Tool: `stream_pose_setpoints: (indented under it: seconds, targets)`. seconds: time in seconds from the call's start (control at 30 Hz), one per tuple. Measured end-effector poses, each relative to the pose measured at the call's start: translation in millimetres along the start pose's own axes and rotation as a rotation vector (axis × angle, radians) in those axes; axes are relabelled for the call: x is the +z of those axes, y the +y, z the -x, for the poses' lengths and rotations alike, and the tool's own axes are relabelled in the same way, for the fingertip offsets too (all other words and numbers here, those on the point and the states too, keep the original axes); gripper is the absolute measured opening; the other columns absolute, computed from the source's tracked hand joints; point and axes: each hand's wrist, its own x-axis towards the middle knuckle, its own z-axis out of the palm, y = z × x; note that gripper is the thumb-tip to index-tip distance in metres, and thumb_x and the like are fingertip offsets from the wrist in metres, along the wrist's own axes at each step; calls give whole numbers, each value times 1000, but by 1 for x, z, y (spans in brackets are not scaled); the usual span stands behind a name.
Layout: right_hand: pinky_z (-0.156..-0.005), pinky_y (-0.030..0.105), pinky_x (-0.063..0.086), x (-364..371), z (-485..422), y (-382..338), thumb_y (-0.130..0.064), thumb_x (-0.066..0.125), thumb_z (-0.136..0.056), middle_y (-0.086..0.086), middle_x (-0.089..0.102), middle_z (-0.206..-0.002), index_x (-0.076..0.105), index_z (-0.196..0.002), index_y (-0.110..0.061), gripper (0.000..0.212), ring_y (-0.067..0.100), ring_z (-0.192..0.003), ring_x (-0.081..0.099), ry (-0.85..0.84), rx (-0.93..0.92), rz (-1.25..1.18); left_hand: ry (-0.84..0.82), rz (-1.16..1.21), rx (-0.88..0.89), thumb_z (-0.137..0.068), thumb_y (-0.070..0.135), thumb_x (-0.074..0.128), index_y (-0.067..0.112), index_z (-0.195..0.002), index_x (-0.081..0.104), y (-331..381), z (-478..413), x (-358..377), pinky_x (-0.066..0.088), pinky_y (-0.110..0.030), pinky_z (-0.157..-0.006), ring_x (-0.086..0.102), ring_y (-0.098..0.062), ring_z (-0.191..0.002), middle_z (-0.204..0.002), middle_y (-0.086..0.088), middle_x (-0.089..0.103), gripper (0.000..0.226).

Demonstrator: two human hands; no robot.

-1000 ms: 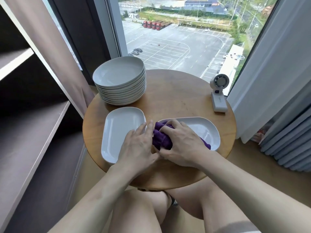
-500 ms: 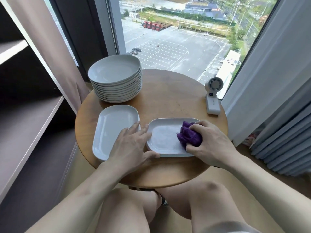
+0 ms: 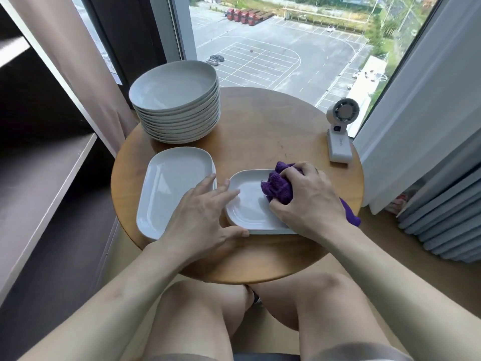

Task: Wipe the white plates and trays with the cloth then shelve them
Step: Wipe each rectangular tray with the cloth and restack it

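Observation:
Two white oblong trays lie on a round wooden table (image 3: pixel 260 121). My right hand (image 3: pixel 309 199) grips a bunched purple cloth (image 3: pixel 278 187) and presses it onto the right part of the near tray (image 3: pixel 247 207). My left hand (image 3: pixel 205 217) rests with spread fingers on that tray's left edge, thumb at its front rim. The second tray (image 3: pixel 169 188) lies to the left, untouched. A stack of several white round plates (image 3: pixel 177 102) stands at the table's far left.
A small white desk fan (image 3: pixel 341 131) stands at the table's right edge. Dark shelves (image 3: pixel 44 178) run along the left side. A window and curtains are behind the table, grey curtain folds at the right. My bare knees are under the near table edge.
My right hand carried the cloth from the tray's left end across to its right part. My left hand stayed on the tray's left edge. The view shifted a little.

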Motion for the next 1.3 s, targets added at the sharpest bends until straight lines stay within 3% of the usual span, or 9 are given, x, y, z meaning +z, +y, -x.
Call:
stream_pose_setpoints:
  seconds: [0.13, 0.23, 0.33, 0.53, 0.63, 0.8, 0.93, 1.1, 1.3]
  targets:
    - [-99, 37, 41, 7, -4, -21, -53, 65, -81, 2, 54, -133, 61, -117, -25, 45, 28, -112, 50, -51, -94, -22, 5, 84, -53, -66, 69, 80, 34, -160, 16, -1, 0, 1, 20, -34, -123, 14, -13, -155, -165, 2, 29, 119]
    - [-97, 36, 44, 15, -4, -45, -56, 59, -77, 2, 57, -126, 63, -114, -24, 49, 28, -108, 53, -93, -186, -66, 7, 106, -54, -62, 74, 73, 27, -161, 14, -1, -2, 1, 25, -36, -122, 21, -12, -153, -162, 6, 35, 124]
    - [-95, 36, 45, 19, -4, -58, -50, 65, -75, -1, 57, -120, 63, -113, -26, 45, 25, -109, 53, -126, -207, -119, 15, 132, -87, -55, 75, 55, 30, -161, 15, 0, -1, -2, 30, -37, -119, 33, -18, -147, -162, 2, 33, 123]
    - [-90, 29, 44, 9, 2, -47, -47, 71, -73, -14, 57, -119, 65, -112, -31, 42, 15, -106, 54, -188, -241, -185, 14, 129, -76, -54, 80, 50, 29, -161, 18, 1, 1, -5, 32, -38, -117, 35, -21, -146, -161, -3, 35, 123]
    - [-79, 25, 39, 4, 4, -43, -53, 68, -71, -14, 56, -108, 67, -107, -30, 43, 12, -96, 53, -223, -262, -170, 6, 92, -79, -55, 79, 44, 35, -161, 16, 2, 2, -5, 31, -40, -116, 35, -28, -146, -162, -9, 34, 118]
    - [-74, 21, 39, -7, 11, -32, -67, 57, -65, -17, 56, -103, 66, -102, -35, 50, 10, -89, 54, -235, -235, -197, 15, 0, 6, -78, 71, 68, 38, -155, 33, 3, 1, -3, 25, -40, -117, 21, -24, -153, -163, -3, 36, 91]
    - [-74, 16, 38, -17, 20, -11, -66, 54, -63, -20, 55, -111, 65, -107, -39, 53, 11, -95, 55, -207, -155, -151, -46, -141, 46, -84, 78, 54, 34, -144, 50, 1, -3, -3, 21, -39, -118, 7, -17, -156, -166, 7, 27, 76]
    - [-82, 34, 44, -23, 15, 18, -60, 66, -75, -5, 56, -121, 64, -117, -32, 51, 23, -103, 53, -61, 33, 61, -62, -151, 55, -85, 76, 55, 33, -141, 53, 2, -3, -2, 24, -40, -118, 7, -19, -157, -167, 6, 25, 71]
    - [-96, 44, 44, -2, -7, -1, -60, 63, -82, 9, 54, -128, 60, -119, -19, 55, 37, -109, 50, 68, 169, 203, -82, -146, 41, -85, 74, 58, 34, -135, 57, 3, -2, -3, 23, -39, -117, 5, -19, -157, -168, 5, 23, 64]
